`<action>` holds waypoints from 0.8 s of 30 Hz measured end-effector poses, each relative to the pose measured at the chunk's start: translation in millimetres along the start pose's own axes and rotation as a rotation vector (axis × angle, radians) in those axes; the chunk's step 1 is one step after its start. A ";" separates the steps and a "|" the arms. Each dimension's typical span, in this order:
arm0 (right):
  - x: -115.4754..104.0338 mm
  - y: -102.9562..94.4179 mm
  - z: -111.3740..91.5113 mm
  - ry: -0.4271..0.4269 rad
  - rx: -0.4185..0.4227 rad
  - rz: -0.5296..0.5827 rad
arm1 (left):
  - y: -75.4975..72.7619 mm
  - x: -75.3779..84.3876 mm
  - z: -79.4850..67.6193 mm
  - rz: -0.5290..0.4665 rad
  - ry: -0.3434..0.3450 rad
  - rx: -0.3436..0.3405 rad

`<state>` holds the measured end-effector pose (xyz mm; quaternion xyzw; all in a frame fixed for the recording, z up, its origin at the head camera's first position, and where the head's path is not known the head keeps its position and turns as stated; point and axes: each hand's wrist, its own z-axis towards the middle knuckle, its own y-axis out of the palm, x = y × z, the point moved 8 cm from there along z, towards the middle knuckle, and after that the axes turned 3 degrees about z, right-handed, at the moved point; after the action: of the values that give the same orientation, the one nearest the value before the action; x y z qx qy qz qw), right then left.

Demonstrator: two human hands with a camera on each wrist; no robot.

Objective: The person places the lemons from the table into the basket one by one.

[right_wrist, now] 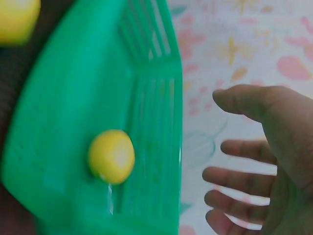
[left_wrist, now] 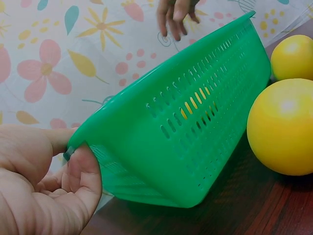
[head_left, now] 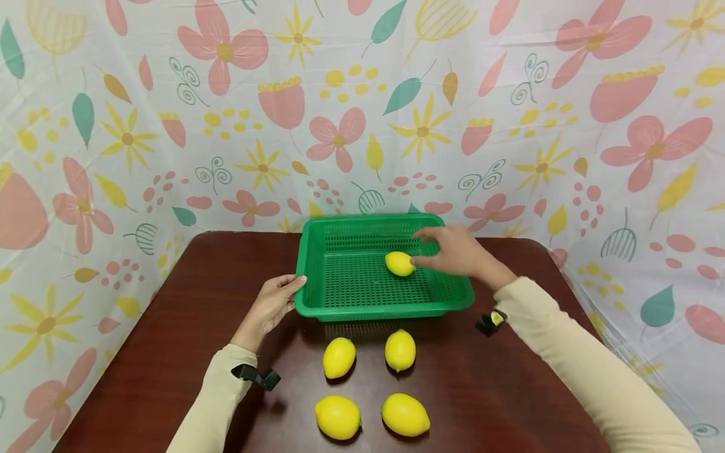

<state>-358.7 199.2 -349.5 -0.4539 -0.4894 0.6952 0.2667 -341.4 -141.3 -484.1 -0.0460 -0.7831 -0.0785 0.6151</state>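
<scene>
A green plastic basket (head_left: 368,309) with slotted walls stands on the table, one yellow lemon (head_left: 399,264) lying on its floor. At the basket's left end, my left hand (head_left: 274,305) grips the rim; the left wrist view shows thumb and fingers pinching the rim (left_wrist: 88,127). Above the right part of the basket hovers my right hand (head_left: 453,251), holding nothing. In the right wrist view its fingers (right_wrist: 239,181) are spread, apart from the lemon (right_wrist: 111,156). Nearer to me, two lemons (head_left: 339,358) (head_left: 400,350) lie in front of the basket.
Two further lemons, one on the left (head_left: 338,417) and one on the right (head_left: 405,414), lie closer to the table's front. The dark wooden table (head_left: 510,390) backs onto a flower-printed curtain (head_left: 362,94). Black straps (head_left: 256,376) sit on both wrists.
</scene>
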 end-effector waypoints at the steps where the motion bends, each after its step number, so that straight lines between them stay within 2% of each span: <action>1: -3.5 1.7 -9.7 0.006 0.021 0.015 | -0.5 -0.2 -0.4 0.002 -0.002 0.003; 7: -27.3 15.4 -68.6 0.010 0.152 0.103 | -0.7 -0.6 -0.7 0.013 -0.009 0.006; 10: -38.4 22.5 -94.1 0.012 0.189 0.130 | -0.5 0.2 0.0 0.008 -0.005 0.010; 15: -56.0 39.9 -128.4 0.013 0.207 0.131 | 0.5 1.5 -0.2 -0.001 0.002 0.006; 19: -72.4 56.7 -149.2 -0.022 0.217 0.100 | 0.5 0.8 -0.7 -0.009 0.002 0.005; 24: -86.6 82.9 -168.7 -0.044 0.150 0.098 | 0.5 -1.1 -0.1 -0.006 0.007 0.002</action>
<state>-163.5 171.1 -412.3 -0.4409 -0.4189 0.7518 0.2546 -340.9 -140.8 -485.1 -0.0426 -0.7813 -0.0797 0.6176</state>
